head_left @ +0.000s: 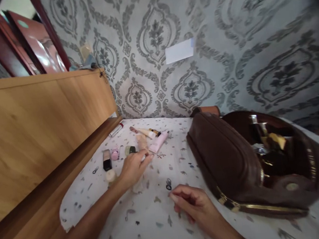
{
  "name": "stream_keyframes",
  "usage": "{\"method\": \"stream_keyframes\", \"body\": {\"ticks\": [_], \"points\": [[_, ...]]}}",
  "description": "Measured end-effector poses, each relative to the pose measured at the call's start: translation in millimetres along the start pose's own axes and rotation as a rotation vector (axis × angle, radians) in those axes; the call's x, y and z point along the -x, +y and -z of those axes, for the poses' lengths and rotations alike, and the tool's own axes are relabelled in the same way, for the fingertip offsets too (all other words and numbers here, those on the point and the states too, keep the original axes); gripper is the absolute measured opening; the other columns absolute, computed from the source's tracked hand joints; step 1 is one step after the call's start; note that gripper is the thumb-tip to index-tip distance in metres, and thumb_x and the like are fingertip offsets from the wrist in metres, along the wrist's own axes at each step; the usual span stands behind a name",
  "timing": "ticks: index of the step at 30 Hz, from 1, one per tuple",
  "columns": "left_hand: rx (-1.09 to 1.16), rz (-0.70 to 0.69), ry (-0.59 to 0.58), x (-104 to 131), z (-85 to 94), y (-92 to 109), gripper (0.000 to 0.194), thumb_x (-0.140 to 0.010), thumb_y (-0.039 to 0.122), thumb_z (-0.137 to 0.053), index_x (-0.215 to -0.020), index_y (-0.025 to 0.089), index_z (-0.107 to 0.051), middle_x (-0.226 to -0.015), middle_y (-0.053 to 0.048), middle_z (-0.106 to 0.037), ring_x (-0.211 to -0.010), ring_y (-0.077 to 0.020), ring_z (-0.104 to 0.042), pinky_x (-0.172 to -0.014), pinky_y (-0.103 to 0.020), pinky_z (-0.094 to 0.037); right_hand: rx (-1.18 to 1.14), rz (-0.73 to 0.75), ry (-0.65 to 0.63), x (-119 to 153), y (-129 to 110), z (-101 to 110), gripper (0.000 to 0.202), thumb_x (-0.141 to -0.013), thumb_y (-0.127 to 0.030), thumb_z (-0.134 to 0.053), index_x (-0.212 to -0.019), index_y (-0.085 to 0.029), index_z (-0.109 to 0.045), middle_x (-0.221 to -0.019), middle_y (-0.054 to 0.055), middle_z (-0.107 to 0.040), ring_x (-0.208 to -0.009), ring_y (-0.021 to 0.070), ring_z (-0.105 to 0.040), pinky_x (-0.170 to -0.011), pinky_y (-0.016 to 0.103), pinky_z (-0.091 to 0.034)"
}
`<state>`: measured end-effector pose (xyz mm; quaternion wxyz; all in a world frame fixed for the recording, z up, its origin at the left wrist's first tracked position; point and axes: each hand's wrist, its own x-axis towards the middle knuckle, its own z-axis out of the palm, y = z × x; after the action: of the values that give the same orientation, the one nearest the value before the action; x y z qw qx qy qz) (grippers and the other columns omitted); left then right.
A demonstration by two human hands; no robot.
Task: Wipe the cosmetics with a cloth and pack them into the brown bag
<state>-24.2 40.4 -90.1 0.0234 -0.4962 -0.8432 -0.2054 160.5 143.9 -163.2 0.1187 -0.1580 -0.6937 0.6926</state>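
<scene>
My left hand (134, 167) reaches over the white patterned cloth (146, 218), with thumb and fingers closed round the near end of a beige tube (142, 141). Just beyond lie a pale pink tube (158, 142), a cream tube with a white cap (147, 132) and a small dark bottle (155, 132). A green jar with a dark lid (129, 149) is left of the fingertips. My right hand (193, 204) hovers low over the cloth, fingers curled in and thumb near the forefinger, with nothing visible in it. Beside it stands an open brown bag (225, 154) holding several bottles.
Toward the left are a foundation-like bottle with a black cap (107, 160), a pink container (115, 153), a round cream-coloured item (110, 175) and a silver tube (116, 130). A wooden panel (47, 126) borders the left side; a patterned wall (155, 78) closes off the back.
</scene>
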Motion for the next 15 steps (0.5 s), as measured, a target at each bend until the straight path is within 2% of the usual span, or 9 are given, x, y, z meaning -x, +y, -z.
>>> {"method": "stream_keyframes", "body": {"ticks": [5, 8, 11, 15], "points": [[-0.178, 0.245, 0.088, 9.4, 23.7, -60.0, 0.028, -0.099, 0.036, -0.040, -0.096, 0.022, -0.064, -0.082, -0.005, -0.072, -0.085, -0.0240, -0.066, -0.072, -0.030, -0.040, 0.042, -0.010, -0.021, -0.7, 5.4, 1.7, 0.059, -0.074, -0.073, -0.064, -0.080, -0.014, -0.067, -0.060, 0.001, -0.060, -0.041, 0.0050, -0.038, -0.038, 0.018, -0.032], [-0.253, 0.369, 0.097, 9.5, 32.9, -89.3, 0.025, -0.096, 0.035, -0.042, -0.098, 0.024, -0.064, -0.085, -0.006, -0.073, -0.090, -0.0251, -0.066, -0.071, -0.029, -0.041, 0.062, -0.008, -0.035, -0.3, 8.8, 3.0, 0.056, -0.077, -0.071, -0.062, -0.083, -0.015, -0.067, -0.062, 0.001, -0.061, -0.042, 0.0053, -0.038, -0.039, 0.018, -0.034], [-0.303, 0.426, 0.072, 4.2, 34.5, -108.3, 0.023, -0.094, 0.035, -0.046, -0.096, 0.023, -0.065, -0.092, -0.008, -0.074, -0.093, -0.0269, -0.067, -0.070, -0.030, -0.041, 0.078, -0.009, -0.035, 0.4, 7.5, 2.6, 0.057, -0.078, -0.072, -0.061, -0.082, -0.015, -0.066, -0.062, 0.001, -0.061, -0.041, 0.0050, -0.038, -0.040, 0.018, -0.034], [-0.342, 0.455, 0.037, -4.7, 28.6, -117.5, 0.024, -0.092, 0.037, -0.047, -0.095, 0.022, -0.065, -0.098, -0.012, -0.074, -0.097, -0.0306, -0.067, -0.071, -0.033, -0.042, 0.070, -0.012, -0.019, 1.6, 0.1, 0.1, 0.061, -0.074, -0.075, -0.061, -0.080, -0.014, -0.066, -0.061, 0.002, -0.061, -0.041, 0.0050, -0.038, -0.040, 0.019, -0.033]]}}
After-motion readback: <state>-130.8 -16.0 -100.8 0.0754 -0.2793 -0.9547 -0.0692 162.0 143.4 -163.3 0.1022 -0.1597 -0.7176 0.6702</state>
